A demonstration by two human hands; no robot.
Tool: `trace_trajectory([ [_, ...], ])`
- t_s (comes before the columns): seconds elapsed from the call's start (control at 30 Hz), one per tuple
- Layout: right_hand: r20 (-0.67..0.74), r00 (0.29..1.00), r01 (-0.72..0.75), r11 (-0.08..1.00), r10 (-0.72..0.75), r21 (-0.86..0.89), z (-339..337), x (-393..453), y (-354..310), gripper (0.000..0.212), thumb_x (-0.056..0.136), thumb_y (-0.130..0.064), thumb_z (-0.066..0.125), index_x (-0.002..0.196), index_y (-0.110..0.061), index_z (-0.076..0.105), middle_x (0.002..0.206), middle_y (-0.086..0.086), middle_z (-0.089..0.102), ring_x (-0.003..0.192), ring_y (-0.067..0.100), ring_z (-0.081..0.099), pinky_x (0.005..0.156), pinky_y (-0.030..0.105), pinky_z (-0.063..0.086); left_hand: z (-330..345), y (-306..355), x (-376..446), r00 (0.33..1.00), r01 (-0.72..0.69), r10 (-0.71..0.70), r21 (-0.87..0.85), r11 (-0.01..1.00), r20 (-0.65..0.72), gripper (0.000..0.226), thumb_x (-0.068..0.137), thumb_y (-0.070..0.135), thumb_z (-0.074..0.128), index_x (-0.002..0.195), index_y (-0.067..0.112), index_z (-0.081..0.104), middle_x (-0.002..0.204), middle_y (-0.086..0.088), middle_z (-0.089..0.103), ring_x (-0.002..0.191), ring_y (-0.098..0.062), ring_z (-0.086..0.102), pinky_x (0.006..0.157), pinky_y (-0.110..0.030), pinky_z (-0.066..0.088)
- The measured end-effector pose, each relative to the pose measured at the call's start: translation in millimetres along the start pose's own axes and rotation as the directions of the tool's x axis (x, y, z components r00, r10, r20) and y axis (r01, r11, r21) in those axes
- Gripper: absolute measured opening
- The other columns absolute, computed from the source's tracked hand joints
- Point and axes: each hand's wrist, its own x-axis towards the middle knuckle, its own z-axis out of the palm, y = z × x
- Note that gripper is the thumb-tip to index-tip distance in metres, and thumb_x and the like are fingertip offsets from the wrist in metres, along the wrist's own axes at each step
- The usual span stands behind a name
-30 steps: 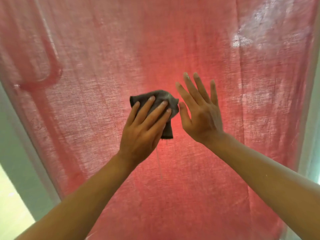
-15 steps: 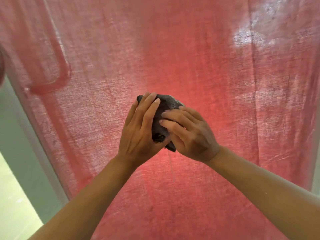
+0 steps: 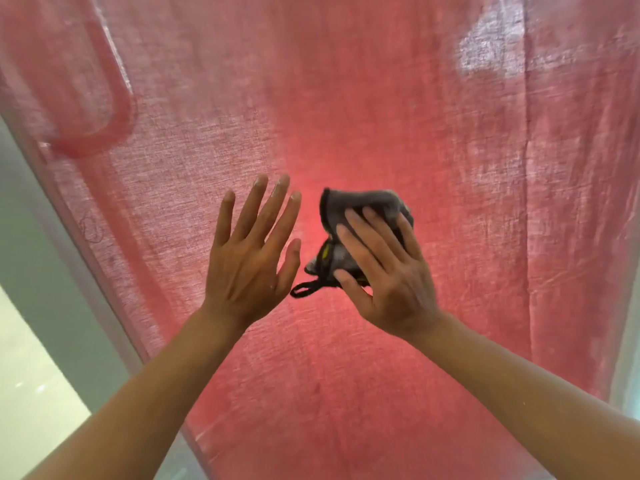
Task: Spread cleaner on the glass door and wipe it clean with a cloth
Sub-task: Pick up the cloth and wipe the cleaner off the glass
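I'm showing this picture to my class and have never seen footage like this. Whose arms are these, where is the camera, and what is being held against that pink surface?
There is no machine here. The camera sits on a person's head and looks forward, so you see their own two bare arms reaching out. The right hand presses a crumpled dark grey cloth against a glass door; a small black loop hangs from the cloth. The left hand is open and empty, fingers spread, beside the cloth. Behind the glass hangs a pink woven curtain, lit from behind. A pale door frame runs down the left side.
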Motion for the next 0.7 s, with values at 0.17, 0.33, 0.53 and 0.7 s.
trace_trajectory([
  [0.17, -0.091, 0.995, -0.061, 0.992, 0.051, -0.109, 2.1, 13.7, 5.4, 0.044, 0.104, -0.029, 0.062, 0.144, -0.012, 0.059, 0.154, 0.014, 0.049, 0.145, 0.031, 0.046, 0.12, 0.057, 0.032, -0.1, 3.0, -4.9, 1.0, 0.02, -0.02, -0.011, 1.0, 0.018, 0.057, 0.108, 0.026, 0.047, 0.16, 0.006, 0.035, 0.169, -0.014, 0.025, 0.158, -0.036, 0.019, 0.128, -0.06, 0.012],
  [0.33, -0.217, 0.955, -0.204, 0.979, 0.2, 0.006, 15.8, 33.2, -12.2, 0.036, 0.104, -0.022, 0.063, 0.138, -0.01, 0.065, 0.15, 0.015, 0.054, 0.144, 0.032, 0.047, 0.119, 0.058, 0.034, 2.0, 6.1, -9.3, 1.0, 0.029, -0.029, 0.001, 1.0, 0.002, 0.056, 0.108, 0.025, 0.046, 0.16, 0.005, 0.035, 0.169, -0.015, 0.024, 0.158, -0.038, 0.019, 0.128, -0.061, 0.008],
  [0.53, 0.113, 0.992, 0.053, 0.998, -0.05, -0.028, -6.0, -99.2, -10.6, 0.045, 0.092, -0.016, 0.078, 0.136, -0.017, 0.067, 0.144, 0.01, 0.061, 0.136, 0.03, 0.056, 0.112, 0.057, 0.042, 8.9, 14.0, -27.2, 0.999, 0.034, -0.034, 0.011, 0.999, 0.0, 0.057, 0.107, 0.026, 0.049, 0.16, 0.006, 0.036, 0.169, -0.013, 0.021, 0.157, -0.039, 0.021, 0.127, -0.062, 0.004],
  [0.7, -0.344, 0.814, -0.523, 0.848, 0.469, -0.081, 6.0, -21.4, 18.3, 0.038, 0.108, -0.026, 0.054, 0.143, -0.011, 0.059, 0.152, 0.015, 0.052, 0.145, 0.03, 0.045, 0.12, 0.059, 0.031, 12.5, 20.5, -38.9, 0.999, 0.043, -0.043, 0.002, 0.999, 0.009, 0.056, 0.108, 0.027, 0.049, 0.159, 0.006, 0.037, 0.169, -0.014, 0.023, 0.157, -0.037, 0.02, 0.125, -0.065, 0.007],
])
